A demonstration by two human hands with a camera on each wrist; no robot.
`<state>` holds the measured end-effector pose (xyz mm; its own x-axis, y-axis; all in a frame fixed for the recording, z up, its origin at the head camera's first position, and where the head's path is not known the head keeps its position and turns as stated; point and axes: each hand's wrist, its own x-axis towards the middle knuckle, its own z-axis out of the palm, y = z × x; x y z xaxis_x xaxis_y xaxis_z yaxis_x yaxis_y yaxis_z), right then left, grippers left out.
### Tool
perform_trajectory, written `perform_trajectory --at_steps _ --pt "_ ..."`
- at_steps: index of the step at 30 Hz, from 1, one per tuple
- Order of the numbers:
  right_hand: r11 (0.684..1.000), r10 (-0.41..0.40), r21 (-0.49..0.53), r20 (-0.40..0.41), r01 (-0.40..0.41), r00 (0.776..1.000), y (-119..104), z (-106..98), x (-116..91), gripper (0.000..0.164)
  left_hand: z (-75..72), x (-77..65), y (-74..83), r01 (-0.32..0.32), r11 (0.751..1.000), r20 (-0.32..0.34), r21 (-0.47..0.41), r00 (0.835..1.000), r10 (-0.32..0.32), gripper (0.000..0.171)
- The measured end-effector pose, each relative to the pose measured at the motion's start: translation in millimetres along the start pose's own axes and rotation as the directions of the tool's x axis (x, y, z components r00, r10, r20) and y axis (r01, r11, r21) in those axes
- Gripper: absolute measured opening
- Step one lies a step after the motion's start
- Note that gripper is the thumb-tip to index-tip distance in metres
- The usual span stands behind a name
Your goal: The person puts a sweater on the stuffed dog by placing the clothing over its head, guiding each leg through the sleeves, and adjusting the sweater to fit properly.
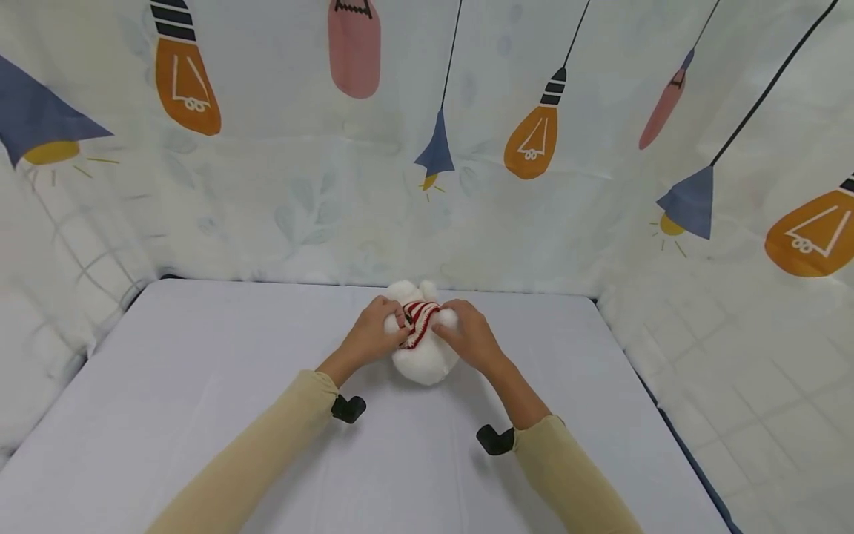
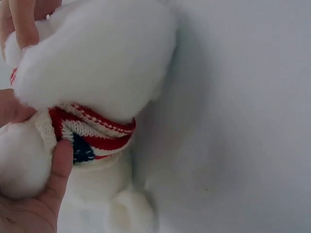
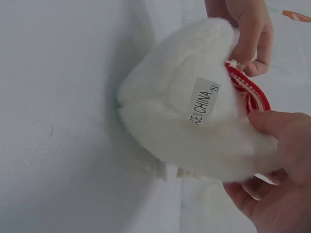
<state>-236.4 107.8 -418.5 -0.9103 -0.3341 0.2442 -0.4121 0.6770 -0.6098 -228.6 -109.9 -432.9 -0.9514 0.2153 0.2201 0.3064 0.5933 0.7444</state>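
A white fluffy plush toy (image 1: 425, 365) sits near the far edge of the table, its rounded bottom toward me. Around its body is a red, white and dark blue knitted sweater (image 2: 99, 136). My left hand (image 1: 376, 331) is at the toy's left side and pinches the sweater's edge, its thumb lying on the knit in the left wrist view. From the other side my right hand (image 1: 471, 335) grips the toy, with the thumb at the sweater's striped hem and the fingers partly hidden behind the fur. A printed tag (image 3: 204, 101) shows on the toy's fur.
The toy rests on a white-covered table (image 1: 220, 356). A curtain (image 1: 373, 193) printed with lamps and bulbs hangs behind the table and along both sides. Dark wrist mounts (image 1: 496, 440) stick out from the beige sleeves (image 1: 567, 475).
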Motion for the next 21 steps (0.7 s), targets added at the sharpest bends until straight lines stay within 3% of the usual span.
perform_trajectory --at_steps 6,14,21 --pt "1.000 0.022 0.020 0.037 -0.023 0.999 -0.9 4.0 3.6 0.030 -1.9 -4.5 -8.9 -0.033 0.997 -0.021 -0.065 0.999 0.032 0.018" --pt "0.997 0.073 -0.002 0.131 -0.073 0.989 -2.0 9.3 6.9 0.028 -1.2 -9.2 -23.0 0.065 0.995 0.013 -0.079 0.998 -0.064 0.014" --pt "0.997 0.079 -0.029 0.067 -0.077 0.995 -1.5 14.1 4.7 0.033 -6.1 -12.3 -34.1 0.073 0.995 0.011 -0.073 0.997 -0.072 0.015"
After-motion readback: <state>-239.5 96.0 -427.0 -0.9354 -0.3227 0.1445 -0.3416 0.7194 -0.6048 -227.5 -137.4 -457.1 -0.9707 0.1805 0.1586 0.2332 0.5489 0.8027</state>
